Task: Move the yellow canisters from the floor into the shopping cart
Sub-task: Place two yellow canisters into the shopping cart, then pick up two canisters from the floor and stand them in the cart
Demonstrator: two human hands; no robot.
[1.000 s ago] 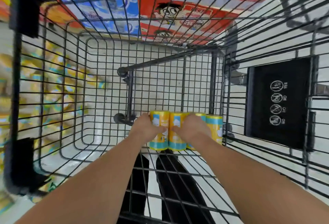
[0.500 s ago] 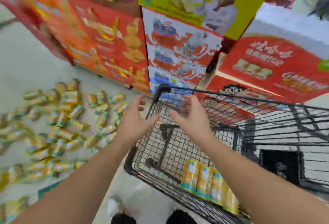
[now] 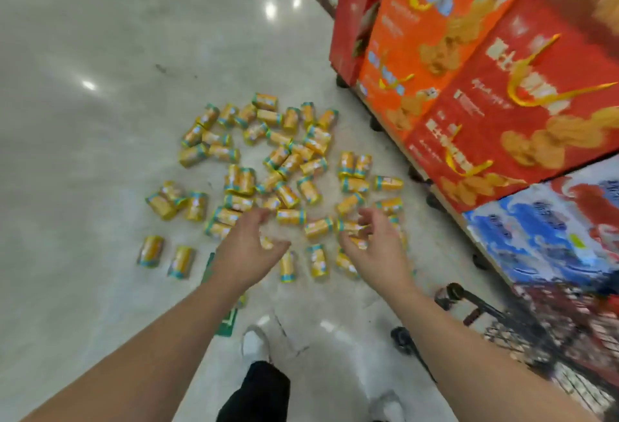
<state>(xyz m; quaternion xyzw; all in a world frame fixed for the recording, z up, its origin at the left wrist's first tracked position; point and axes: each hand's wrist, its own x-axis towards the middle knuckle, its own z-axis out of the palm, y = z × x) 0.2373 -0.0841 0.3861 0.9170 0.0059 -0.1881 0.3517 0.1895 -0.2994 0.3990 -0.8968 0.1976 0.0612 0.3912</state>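
Note:
Several yellow canisters (image 3: 288, 167) with teal bands lie scattered on the pale floor in the middle of the head view. Both arms stretch out over the near edge of the pile. My left hand (image 3: 246, 247) hangs open above the canisters, fingers curled, holding nothing. My right hand (image 3: 371, 247) is also open, fingers spread over canisters at the pile's right side. The black wire shopping cart (image 3: 549, 338) shows only as a blurred corner at the lower right, beside my right forearm.
Stacked red and orange cartons (image 3: 475, 80) stand on a wheeled base along the right, with a blue carton (image 3: 552, 227) below them. My white shoes (image 3: 256, 343) and a dark trouser leg are at the bottom. A green floor sticker (image 3: 227, 321) lies under my left forearm.
My view swung left from the cart to the floor pile. Both hands let go of canisters inside the cart, rose out empty, and now reach down over the scattered canisters.

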